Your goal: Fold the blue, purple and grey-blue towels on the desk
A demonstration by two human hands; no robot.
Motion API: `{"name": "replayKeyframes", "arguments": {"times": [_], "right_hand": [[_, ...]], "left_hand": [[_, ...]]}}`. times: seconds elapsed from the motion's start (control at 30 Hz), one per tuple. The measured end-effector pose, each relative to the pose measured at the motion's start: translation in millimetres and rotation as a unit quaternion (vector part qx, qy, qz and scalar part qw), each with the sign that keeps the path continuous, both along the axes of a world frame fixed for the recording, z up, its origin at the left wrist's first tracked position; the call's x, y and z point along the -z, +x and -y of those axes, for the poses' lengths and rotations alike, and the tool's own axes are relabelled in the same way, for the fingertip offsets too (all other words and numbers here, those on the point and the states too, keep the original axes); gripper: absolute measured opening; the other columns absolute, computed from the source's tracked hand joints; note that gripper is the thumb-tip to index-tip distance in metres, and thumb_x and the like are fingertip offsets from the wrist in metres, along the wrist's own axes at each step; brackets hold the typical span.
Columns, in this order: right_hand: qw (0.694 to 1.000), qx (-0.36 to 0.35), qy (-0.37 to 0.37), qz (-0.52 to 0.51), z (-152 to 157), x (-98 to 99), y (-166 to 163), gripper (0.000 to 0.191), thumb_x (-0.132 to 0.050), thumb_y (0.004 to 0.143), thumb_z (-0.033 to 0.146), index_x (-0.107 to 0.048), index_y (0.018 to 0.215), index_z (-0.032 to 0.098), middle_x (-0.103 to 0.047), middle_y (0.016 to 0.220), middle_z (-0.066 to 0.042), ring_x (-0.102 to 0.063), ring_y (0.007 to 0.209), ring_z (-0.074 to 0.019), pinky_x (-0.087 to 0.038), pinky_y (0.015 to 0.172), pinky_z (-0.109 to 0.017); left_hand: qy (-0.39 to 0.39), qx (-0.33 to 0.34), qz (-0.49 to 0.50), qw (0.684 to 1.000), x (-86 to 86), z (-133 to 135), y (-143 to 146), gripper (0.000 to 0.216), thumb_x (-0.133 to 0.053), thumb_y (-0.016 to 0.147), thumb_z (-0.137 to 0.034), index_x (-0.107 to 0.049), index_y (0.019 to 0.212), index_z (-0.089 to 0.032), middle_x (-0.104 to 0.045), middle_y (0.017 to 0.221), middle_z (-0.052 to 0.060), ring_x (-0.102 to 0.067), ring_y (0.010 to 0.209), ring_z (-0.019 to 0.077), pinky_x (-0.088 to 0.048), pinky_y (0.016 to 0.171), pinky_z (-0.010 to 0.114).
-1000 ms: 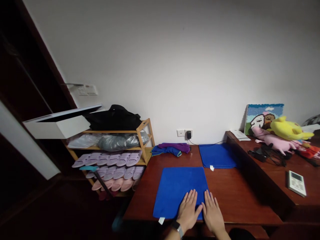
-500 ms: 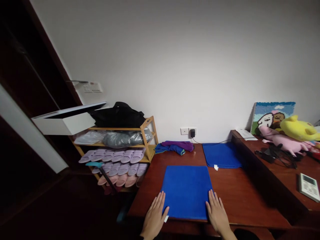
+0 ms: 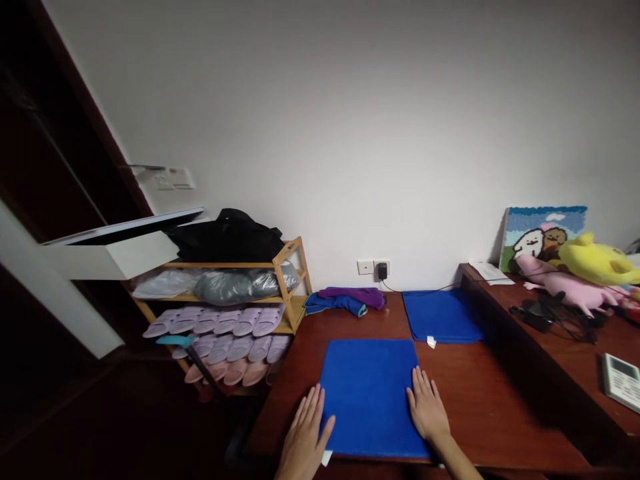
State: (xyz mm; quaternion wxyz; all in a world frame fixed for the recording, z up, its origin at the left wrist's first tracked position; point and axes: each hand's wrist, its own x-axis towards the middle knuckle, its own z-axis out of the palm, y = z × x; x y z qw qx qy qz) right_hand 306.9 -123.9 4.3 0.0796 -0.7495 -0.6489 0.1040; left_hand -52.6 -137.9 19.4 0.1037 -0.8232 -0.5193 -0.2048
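Left hand (image 3: 304, 430) cropped below, right hand (image 3: 429, 407) opposite, each grip wide; blue cloth (image 3: 373, 400) flat between

I can't read a single word or number from where I stand. A white tag (image 3: 327, 458) pokes from the near edge of the front blue cloth (image 3: 373, 400), and a second tag (image 3: 431, 342) sits at the near edge of the rear blue cloth (image 3: 443, 315), both too small to make out. On the right-hand bench (image 3: 583, 363), the white keypad device (image 3: 623, 387) carries marks too blurred to decipher.
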Motion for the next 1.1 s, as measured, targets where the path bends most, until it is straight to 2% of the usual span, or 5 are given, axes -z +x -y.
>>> {"name": "replayKeyframes", "arguments": {"times": [0.17, 0.37, 0.5, 0.73, 1.1], "right_hand": [[1.0, 0.001, 0.0, 0.007, 3, 1.9, 0, 0.071, -0.012, 0.101, 0.048, -0.016, 0.161, 0.009, -0.015, 0.169, -0.005, -0.012, 0.157, -0.0218, -0.009, 0.129, -0.042], [0.999, -0.032, -0.003, 0.03, 1, 9.5, 4, 0.068, -0.015, 0.101, 0.043, -0.022, 0.161, 0.012, -0.013, 0.169, -0.004, -0.01, 0.158, -0.0235, -0.009, 0.128, -0.045], [1.0, -0.013, 0.012, 0.019, -1, 12.3, 4, 0.07, -0.013, 0.101, 0.048, -0.021, 0.161, 0.011, -0.016, 0.169, -0.005, -0.013, 0.157, -0.023, -0.01, 0.128, -0.044], [1.0, 0.006, 0.004, 0.019, 1, 7.3, 0, 0.072, -0.012, 0.101, 0.049, -0.017, 0.161, 0.01, -0.014, 0.169, -0.003, -0.013, 0.157, -0.0213, -0.01, 0.129, -0.043], [1.0, 0.01, -0.024, 0.002, -45, -18.5, 0, 0.071, -0.009, 0.101, 0.048, -0.015, 0.162, 0.011, -0.013, 0.17, -0.002, -0.009, 0.158, -0.0202, -0.009, 0.129, -0.041]], "left_hand": [[-0.076, 0.119, 0.001, 0.99, -37.5, -22, 109, 0.062, -0.027, 0.108, -0.049, -0.014, 0.164, -0.025, -0.029, 0.168, 0.004, -0.03, 0.153, 0.0219, -0.033, 0.124, 0.043], [-0.174, 0.153, 0.025, 0.972, -3.5, -38, 217, 0.067, -0.016, 0.107, -0.054, -0.027, 0.161, -0.017, -0.033, 0.166, 0.009, -0.027, 0.155, 0.0216, -0.024, 0.128, 0.043], [-0.177, 0.132, 0.011, 0.975, 11.0, -49, 179, 0.069, -0.017, 0.105, -0.058, -0.021, 0.163, -0.02, -0.027, 0.168, 0.006, -0.023, 0.156, 0.0222, -0.022, 0.128, 0.044], [-0.167, -0.078, -0.001, 0.983, 13.2, -76, 63, 0.078, -0.019, 0.103, -0.065, -0.025, 0.161, -0.014, -0.027, 0.167, 0.011, -0.025, 0.155, 0.026, -0.023, 0.127, 0.048], [-0.127, -0.084, -0.001, 0.988, 32.3, -82, 54, 0.078, -0.023, 0.102, -0.065, -0.027, 0.161, -0.014, -0.028, 0.166, 0.01, -0.026, 0.154, 0.0267, -0.027, 0.126, 0.05]]}}
